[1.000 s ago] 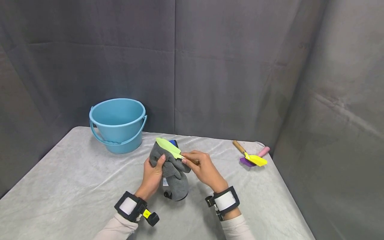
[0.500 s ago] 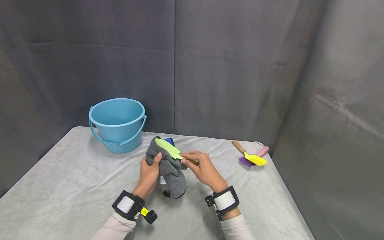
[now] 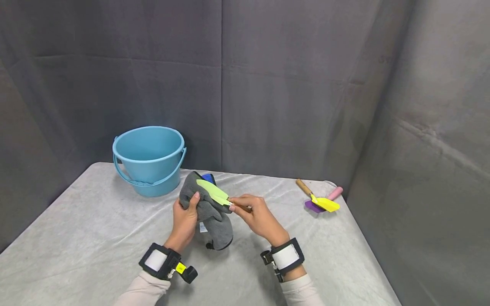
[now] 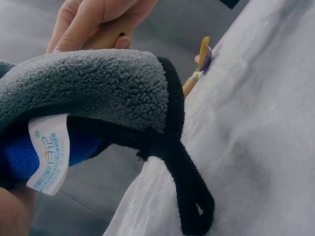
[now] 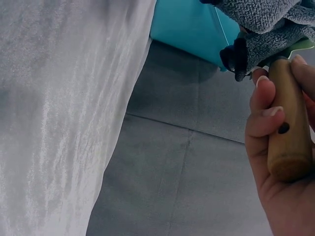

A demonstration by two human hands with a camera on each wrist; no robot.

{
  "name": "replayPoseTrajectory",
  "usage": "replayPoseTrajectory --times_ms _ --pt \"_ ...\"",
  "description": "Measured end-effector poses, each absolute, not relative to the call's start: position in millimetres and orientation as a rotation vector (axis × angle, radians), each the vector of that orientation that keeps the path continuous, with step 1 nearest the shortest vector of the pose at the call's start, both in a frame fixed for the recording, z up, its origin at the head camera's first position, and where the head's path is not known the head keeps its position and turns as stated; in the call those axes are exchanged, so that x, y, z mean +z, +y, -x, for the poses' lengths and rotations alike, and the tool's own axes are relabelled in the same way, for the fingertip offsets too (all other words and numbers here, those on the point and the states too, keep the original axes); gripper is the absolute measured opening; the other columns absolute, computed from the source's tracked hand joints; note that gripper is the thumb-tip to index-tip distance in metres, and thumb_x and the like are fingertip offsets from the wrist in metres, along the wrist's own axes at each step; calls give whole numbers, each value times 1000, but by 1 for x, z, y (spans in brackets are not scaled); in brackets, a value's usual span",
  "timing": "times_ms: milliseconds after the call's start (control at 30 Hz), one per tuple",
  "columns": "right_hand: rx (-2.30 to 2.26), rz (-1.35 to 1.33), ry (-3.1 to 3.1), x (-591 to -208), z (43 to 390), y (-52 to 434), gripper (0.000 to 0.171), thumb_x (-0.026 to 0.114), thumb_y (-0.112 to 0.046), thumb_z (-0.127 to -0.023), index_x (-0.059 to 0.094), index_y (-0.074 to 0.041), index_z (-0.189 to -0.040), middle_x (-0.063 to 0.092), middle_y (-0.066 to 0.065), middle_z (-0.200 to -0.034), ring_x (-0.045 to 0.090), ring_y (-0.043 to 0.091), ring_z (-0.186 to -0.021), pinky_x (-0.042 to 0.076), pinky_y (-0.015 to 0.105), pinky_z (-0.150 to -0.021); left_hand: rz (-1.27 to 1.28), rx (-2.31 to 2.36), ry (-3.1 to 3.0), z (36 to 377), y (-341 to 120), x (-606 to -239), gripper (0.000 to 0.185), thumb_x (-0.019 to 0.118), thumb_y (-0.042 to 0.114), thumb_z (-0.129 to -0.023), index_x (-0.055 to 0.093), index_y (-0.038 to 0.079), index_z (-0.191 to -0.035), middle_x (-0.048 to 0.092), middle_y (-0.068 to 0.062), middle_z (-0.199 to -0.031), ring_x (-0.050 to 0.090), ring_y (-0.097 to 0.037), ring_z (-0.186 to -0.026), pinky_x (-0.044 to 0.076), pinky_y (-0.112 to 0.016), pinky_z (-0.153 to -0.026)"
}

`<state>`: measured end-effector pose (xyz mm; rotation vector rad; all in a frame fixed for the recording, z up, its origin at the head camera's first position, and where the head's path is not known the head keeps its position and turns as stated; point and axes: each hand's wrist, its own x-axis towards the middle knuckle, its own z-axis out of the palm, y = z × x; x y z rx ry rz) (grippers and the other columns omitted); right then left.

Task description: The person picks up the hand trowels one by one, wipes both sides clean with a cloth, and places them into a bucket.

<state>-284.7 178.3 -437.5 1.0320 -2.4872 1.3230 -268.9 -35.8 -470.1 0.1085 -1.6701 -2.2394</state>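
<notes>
My left hand [image 3: 186, 219] grips a grey cloth [image 3: 218, 231] with a blue underside and black edging, its thumb pressed on top. In the left wrist view the cloth's white label [image 4: 50, 153] and black hanging loop [image 4: 191, 196] show. My right hand [image 3: 258, 214] holds a small hand trowel by its wooden handle [image 5: 288, 118]. The trowel's light green blade [image 3: 212, 192] lies against the upper face of the cloth, tip toward the upper left. Both hands are over the middle of the table, and the cloth's lower end hangs down.
A light blue bucket [image 3: 151, 170] with its handle lowered stands at the back left of the table. At the back right, a yellow shovel [image 3: 325, 204] with a wooden handle lies across a purple one [image 3: 314, 207] with a pink handle. Grey curtains enclose the table [image 3: 95, 238].
My left hand has drawn the cloth a little to the left, so it slides under the trowel blade. My right hand and the trowel have stayed almost in place.
</notes>
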Motion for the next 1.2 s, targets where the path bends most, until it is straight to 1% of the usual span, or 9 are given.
replayPoseTrajectory --times_ms 200,267,433,567,767,867,1100,1200 --pt "1317 -1041 -2482 -438 284 177 27 68 -18 -99 74 -10 -124 72 3 -110 67 10 -100 58 26 -85 -107 -2258 -1609 271 -43 -469 50 58 23 -102 46 -5 -142 53 -4 -126 55 -7 -111 46 -19 -97" --pt "1315 -1051 -2484 -438 283 177 27 68 -17 -98 74 -10 -124 72 3 -110 67 10 -99 58 25 -85 -111 -2259 -1593 271 -46 -468 49 57 23 -102 46 -6 -141 53 -4 -125 54 -7 -111 46 -19 -96" --pt "1326 -1054 -2502 -438 283 175 28 67 -18 -99 73 -10 -125 72 2 -110 66 10 -101 58 25 -87 -101 -2256 -1552 272 -50 -467 46 58 23 -102 48 -4 -138 55 2 -119 55 -7 -109 47 -18 -93" --pt "1342 -1050 -2502 -438 283 175 28 67 -18 -99 74 -11 -125 72 1 -109 67 10 -100 58 26 -87 -114 -2263 -1497 274 -52 -464 43 58 21 -102 48 -3 -135 54 1 -118 55 -8 -108 48 -18 -92" --pt "1345 -1056 -2494 -439 284 174 27 67 -19 -99 74 -12 -125 72 1 -110 67 10 -102 57 26 -89 -126 -2272 -1463 278 -57 -462 51 58 21 -102 42 -2 -144 48 -2 -131 50 -10 -118 45 -18 -99" --pt "1350 -1053 -2495 -439 283 174 27 67 -19 -99 74 -12 -125 72 1 -110 67 10 -102 57 27 -89 -106 -2274 -1435 279 -59 -461 51 57 20 -102 43 -2 -146 49 -3 -133 50 -11 -121 44 -20 -101" --pt "1339 -1054 -2523 -442 285 174 28 66 -19 -99 73 -12 -126 71 0 -111 66 7 -102 57 25 -90 -117 -2279 -1392 278 -59 -463 49 58 20 -102 44 -2 -144 51 -1 -128 53 -10 -116 47 -18 -97" --pt "1294 -1049 -2518 -442 285 175 29 65 -19 -100 72 -10 -127 70 0 -106 64 6 -94 57 24 -83 -136 -2295 -1377 278 -56 -464 49 59 22 -101 44 -2 -142 50 -1 -126 54 -8 -113 47 -17 -95"
